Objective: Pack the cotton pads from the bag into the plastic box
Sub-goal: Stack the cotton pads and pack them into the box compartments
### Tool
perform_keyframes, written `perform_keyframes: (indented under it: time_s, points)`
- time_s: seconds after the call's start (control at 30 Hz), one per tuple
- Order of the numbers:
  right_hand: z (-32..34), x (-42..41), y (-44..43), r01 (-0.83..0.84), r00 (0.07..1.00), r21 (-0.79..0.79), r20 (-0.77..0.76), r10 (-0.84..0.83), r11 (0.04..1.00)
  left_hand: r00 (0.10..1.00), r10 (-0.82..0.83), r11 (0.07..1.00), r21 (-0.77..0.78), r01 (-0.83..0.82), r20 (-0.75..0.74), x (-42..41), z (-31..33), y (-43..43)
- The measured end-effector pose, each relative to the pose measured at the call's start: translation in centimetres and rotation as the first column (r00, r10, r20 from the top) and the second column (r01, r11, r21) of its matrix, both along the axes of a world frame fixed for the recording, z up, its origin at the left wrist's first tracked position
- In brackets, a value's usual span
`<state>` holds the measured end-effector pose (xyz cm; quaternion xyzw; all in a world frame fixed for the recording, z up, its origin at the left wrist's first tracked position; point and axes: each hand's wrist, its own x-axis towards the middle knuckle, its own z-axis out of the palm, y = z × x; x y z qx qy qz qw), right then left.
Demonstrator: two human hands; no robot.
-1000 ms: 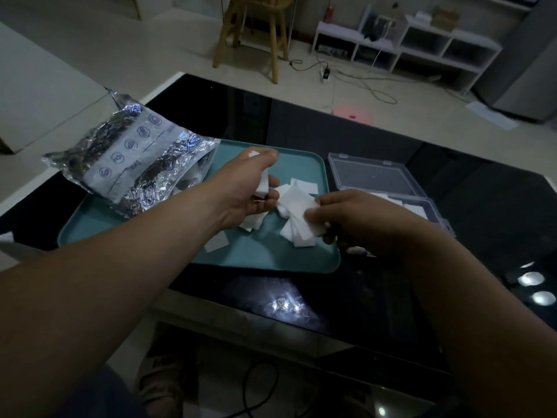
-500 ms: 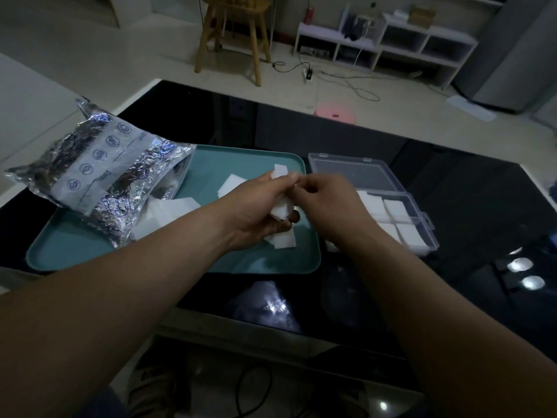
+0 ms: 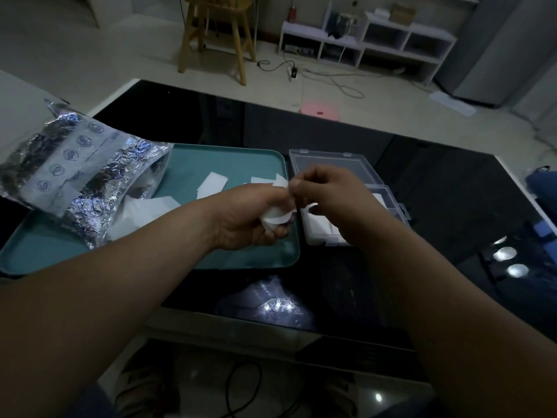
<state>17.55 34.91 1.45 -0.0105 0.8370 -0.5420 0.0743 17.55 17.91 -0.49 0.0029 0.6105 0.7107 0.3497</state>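
Dim room; glossy black worktop fills the lower and middle frame, reflecting small lights. Nearest the camera, two bare forearms reach up from the bottom corners and meet at centre. Left hand is closed around a bunched stack of white cotton pads, above the right edge of a teal tray. Right hand pinches the top corner of a pad from that stack between thumb and forefinger; grip closed on it. Just right of the tray lies a clear plastic box, lid open, with white pads in its near compartments. Loose pads lie on the tray. At middle left, a crinkled foil bag rests on the tray, mouth open toward centre. Beyond the worktop: pale floor, wooden stool, white shelf unit.
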Motion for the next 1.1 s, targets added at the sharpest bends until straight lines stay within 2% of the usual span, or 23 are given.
perform_keyframes:
  time_s: [0.17,0.27,0.37,0.47,0.7,0.8,0.9,0.97,1.1]
  points:
    - [0.2,0.0,1.0,0.0,1.0,-0.086,0.025,0.002,0.996,1.0,-0.026,1.0,0.013,0.027,-0.013,-0.1,0.2,0.9]
    - [0.3,0.2,1.4,-0.031,0.999,-0.073,0.015,0.032,0.997,0.998,-0.06,0.997,0.04,0.06,-0.006,-0.1,0.5,1.3]
    - [0.3,0.2,2.4,0.057,0.998,-0.061,0.003,-0.057,0.997,0.998,-0.056,0.995,0.087,0.055,0.008,-0.2,0.2,1.6]
    - [0.8,0.0,3.7,0.152,0.988,-0.138,0.017,-0.151,0.979,0.999,-0.036,0.987,0.155,0.03,0.04,-0.6,-0.2,1.7]
    - [0.1,0.4,3.9,-0.049,0.998,-0.031,0.04,0.05,0.998,0.991,-0.127,0.977,0.179,0.119,0.036,-0.4,-0.1,2.0]
    - [0.2,0.1,4.0,-0.011,1.0,-0.06,0.014,0.012,0.998,0.986,-0.161,0.962,0.229,0.146,0.046,-0.6,-0.1,1.9]
    - [0.9,-0.3,4.8,0.079,0.996,-0.167,0.047,-0.072,0.983,0.99,-0.113,0.958,0.272,0.086,0.083,-1.1,-0.2,1.8]
    - [1.2,-0.4,5.3,0.064,0.996,-0.231,0.083,-0.046,0.971,0.992,-0.064,0.959,0.281,0.032,0.108,-1.2,-0.1,1.9]
    - [0.6,0.2,4.4,-0.034,0.995,-0.151,0.086,0.047,0.988,0.986,-0.04,0.954,0.301,-0.01,0.16,-0.9,0.3,2.8]
